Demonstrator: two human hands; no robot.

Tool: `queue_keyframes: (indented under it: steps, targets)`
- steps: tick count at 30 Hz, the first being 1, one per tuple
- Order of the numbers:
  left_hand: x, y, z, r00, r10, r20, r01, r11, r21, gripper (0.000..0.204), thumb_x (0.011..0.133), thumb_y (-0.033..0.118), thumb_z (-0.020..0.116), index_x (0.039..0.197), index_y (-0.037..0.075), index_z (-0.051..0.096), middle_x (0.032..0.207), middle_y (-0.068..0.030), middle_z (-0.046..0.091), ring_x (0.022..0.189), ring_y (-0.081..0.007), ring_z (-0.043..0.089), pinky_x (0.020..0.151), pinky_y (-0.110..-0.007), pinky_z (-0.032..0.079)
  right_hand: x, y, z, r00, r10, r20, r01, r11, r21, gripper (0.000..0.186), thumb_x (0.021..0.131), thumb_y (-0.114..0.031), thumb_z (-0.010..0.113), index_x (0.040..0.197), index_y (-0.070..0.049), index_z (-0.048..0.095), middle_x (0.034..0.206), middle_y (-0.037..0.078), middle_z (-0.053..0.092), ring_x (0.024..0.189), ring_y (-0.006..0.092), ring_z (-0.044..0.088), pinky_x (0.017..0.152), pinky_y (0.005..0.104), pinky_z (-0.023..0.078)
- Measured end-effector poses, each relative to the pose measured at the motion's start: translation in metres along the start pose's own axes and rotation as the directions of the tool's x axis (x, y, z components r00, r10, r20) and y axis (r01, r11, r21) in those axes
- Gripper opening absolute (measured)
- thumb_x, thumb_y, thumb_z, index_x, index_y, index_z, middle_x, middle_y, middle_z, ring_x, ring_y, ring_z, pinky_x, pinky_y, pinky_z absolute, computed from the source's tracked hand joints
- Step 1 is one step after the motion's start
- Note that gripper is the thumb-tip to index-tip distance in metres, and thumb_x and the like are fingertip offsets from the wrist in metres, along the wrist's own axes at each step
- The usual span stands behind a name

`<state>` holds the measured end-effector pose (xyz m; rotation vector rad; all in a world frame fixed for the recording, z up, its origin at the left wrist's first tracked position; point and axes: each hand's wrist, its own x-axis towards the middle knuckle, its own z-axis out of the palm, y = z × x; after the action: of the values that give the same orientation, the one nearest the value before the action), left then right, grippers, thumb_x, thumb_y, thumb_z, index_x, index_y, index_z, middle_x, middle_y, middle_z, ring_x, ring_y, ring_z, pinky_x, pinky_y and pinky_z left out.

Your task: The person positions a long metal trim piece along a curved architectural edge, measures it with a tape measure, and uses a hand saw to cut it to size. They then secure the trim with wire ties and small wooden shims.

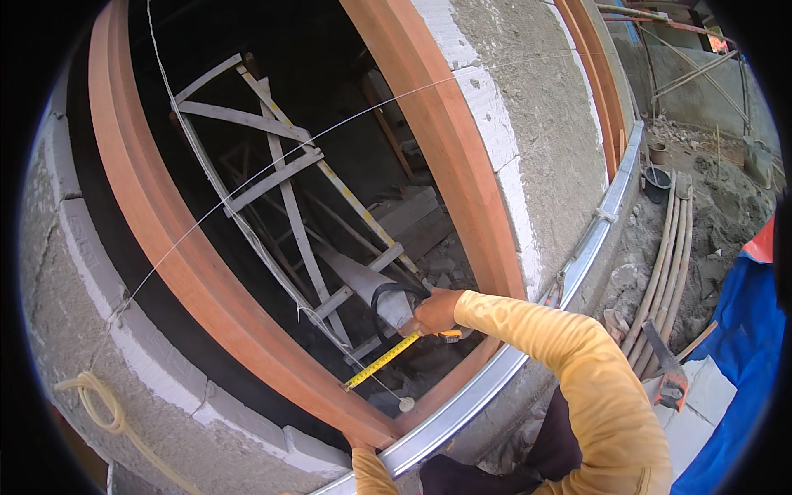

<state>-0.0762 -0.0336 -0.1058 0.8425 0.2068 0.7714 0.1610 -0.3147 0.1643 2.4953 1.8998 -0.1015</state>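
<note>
My right hand (pixel 437 313) is closed round a tape measure, whose body is mostly hidden by the fingers. Its yellow blade (pixel 381 363) runs out to the left and its end meets the inner edge of the left wooden jamb (pixel 186 239). An orange and black piece (pixel 450 335) pokes out below that hand, and a black loop (pixel 381 304) curves beside it. Low in the view, my left hand (pixel 360 441) is at the bottom end of the left jamb; the wood hides its fingers. The right wooden jamb (pixel 450 140) stands beyond my right hand.
A white string (pixel 272 169) crosses the opening. Inside stands a wooden trestle (pixel 285 181). A metal channel (pixel 577 256) lies along the wall's foot. At right are bamboo poles (pixel 672 264), a handsaw (pixel 667 367), pale blocks (pixel 701 396), a blue tarp (pixel 742 330) and a black bucket (pixel 657 183).
</note>
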Motion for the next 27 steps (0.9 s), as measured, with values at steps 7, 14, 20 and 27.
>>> queue_keyframes:
  steps: [7, 14, 20, 27]
  targets:
    - [0.006, -0.005, -0.018, 0.999, -0.004, 0.040, 0.004, 1.000, -0.002, 0.048, 0.093, 0.047, 0.041, 0.126, 0.013, 0.046, 0.116, -0.0100, 0.058, 0.105, -0.0310, 0.055, 0.091, -0.045, 0.045, 0.014, 0.005, 0.008, 0.999, -0.039, 0.001, 0.039, 0.999, 0.007, 0.036, 0.088, -0.031, 0.049, 0.122, -0.027, 0.059, 0.090, 0.004, 0.067, 0.096, 0.0247, 0.061, 0.091, 0.0400, 0.035]
    - [-0.001, -0.010, 0.012, 0.986, -0.060, -0.155, 0.050, 0.996, -0.070, 0.040, 0.095, 0.038, 0.041, 0.120, 0.009, 0.052, 0.100, -0.0083, 0.065, 0.086, -0.0269, 0.064, 0.077, -0.040, 0.053, 0.005, 0.011, 0.006, 1.000, 0.005, 0.018, -0.005, 0.999, 0.038, 0.037, 0.091, -0.036, 0.046, 0.094, -0.006, 0.066, 0.086, 0.014, 0.066, 0.090, 0.0303, 0.061, 0.088, 0.0422, 0.035]
    - [-0.017, 0.013, 0.039, 0.970, -0.098, -0.220, 0.084, 0.994, -0.072, 0.036, 0.096, 0.031, 0.040, 0.121, 0.007, 0.048, 0.105, -0.0118, 0.062, 0.092, -0.0290, 0.062, 0.082, -0.042, 0.051, 0.003, -0.004, -0.005, 0.998, 0.007, 0.055, -0.008, 1.000, 0.011, 0.032, 0.092, -0.035, 0.044, 0.099, -0.013, 0.066, 0.084, 0.013, 0.065, 0.087, 0.0297, 0.061, 0.087, 0.0419, 0.035]
    - [-0.014, 0.009, 0.031, 0.965, -0.042, -0.258, 0.066, 0.994, 0.085, 0.065, 0.087, 0.063, 0.041, 0.122, 0.009, 0.052, 0.099, -0.0096, 0.065, 0.080, -0.0248, 0.065, 0.072, -0.036, 0.054, -0.002, -0.012, -0.006, 0.996, 0.027, 0.080, -0.029, 0.999, 0.026, 0.030, 0.092, -0.034, 0.043, 0.101, -0.015, 0.065, 0.086, 0.012, 0.066, 0.088, 0.0302, 0.060, 0.088, 0.0425, 0.034]
